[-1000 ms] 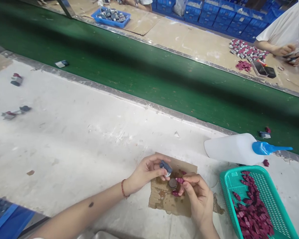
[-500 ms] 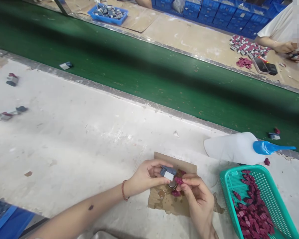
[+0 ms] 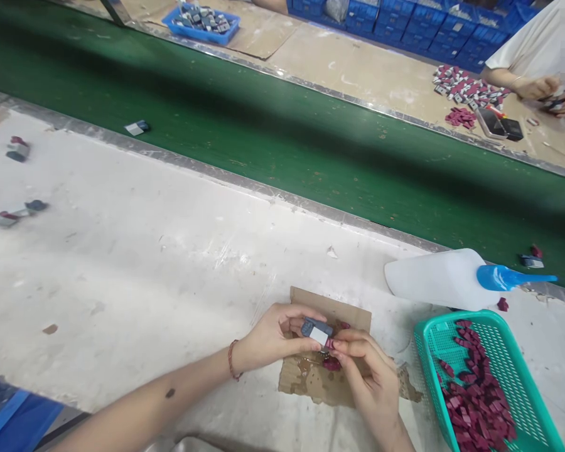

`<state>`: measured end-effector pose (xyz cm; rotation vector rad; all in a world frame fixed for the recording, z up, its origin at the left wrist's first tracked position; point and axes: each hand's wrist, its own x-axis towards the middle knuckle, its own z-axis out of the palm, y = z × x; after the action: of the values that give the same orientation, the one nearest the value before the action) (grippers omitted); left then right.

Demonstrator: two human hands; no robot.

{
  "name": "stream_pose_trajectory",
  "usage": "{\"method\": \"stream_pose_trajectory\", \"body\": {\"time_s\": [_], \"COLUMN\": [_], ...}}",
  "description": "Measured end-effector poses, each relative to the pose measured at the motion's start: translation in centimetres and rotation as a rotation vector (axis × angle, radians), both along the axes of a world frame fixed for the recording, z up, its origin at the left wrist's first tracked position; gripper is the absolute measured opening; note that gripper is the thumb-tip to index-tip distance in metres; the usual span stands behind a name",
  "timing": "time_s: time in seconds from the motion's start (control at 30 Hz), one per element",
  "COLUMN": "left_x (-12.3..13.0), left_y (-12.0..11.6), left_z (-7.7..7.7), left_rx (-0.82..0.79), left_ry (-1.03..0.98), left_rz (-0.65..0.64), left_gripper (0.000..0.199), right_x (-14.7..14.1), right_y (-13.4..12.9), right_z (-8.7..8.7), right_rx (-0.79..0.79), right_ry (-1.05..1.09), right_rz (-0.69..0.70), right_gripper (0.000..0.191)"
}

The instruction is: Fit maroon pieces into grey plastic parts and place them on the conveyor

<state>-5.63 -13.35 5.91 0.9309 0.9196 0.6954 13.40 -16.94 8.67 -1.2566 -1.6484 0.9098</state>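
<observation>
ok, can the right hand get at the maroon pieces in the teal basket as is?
Likely yes: the right hand is beside the open teal perforated basket, and nothing visible covers the maroon pieces inside. It pinches another maroon piece, though, so may need freeing first.

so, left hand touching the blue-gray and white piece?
Touching: the head view shows the left hand gripping the blue-gray and white piece, thumb against its white side.

Cardboard [image 3: 294,380] on near table [image 3: 169,282], lower centre; block [image 3: 317,335] between left hand [image 3: 275,336] and right hand [image 3: 371,376] above it. Basket [image 3: 522,373] of loose parts [image 3: 480,405] lower right, bottle [image 3: 437,276] lying just behind. Conveyor belt [image 3: 287,138] beyond, far table [image 3: 339,59] behind that, tray [image 3: 195,33] on it upper left.
</observation>
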Motion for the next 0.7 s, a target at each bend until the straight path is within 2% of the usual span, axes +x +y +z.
{"method": "stream_pose_trajectory", "body": {"time_s": [0.33, 0.5, 0.57, 0.63, 0.7], "left_x": [-0.3, 0.0, -0.1, -0.6, -1.3], "left_y": [-0.2, -0.2, 0.1, 0.8, 2.1], "left_z": [0.0, 0.5, 0.9, 1.5, 2.0], "left_rx": [0.149, 0.269, 0.293, 0.306, 0.309], "left_ry": [0.121, 0.201, 0.244, 0.293, 0.347], "left_rz": [-0.042, 0.002, 0.05, 0.133, 0.195], "left_gripper": [0.031, 0.029, 0.027, 0.024, 0.026], "right_x": [-0.5, 0.9, 3.0, 6.0, 9.2], "right_y": [-0.2, 0.2, -0.3, -1.2, -2.3], "right_z": [-0.2, 1.8, 2.9, 3.6, 3.5], "right_rx": [0.072, 0.12, 0.132, 0.093, -0.036], "right_ry": [-0.042, -0.234, -0.379, -0.514, -0.682], "right_rz": [0.048, 0.053, -0.091, -0.359, -0.535], "right_gripper": [0.016, 0.017, 0.016, 0.015, 0.022]}}
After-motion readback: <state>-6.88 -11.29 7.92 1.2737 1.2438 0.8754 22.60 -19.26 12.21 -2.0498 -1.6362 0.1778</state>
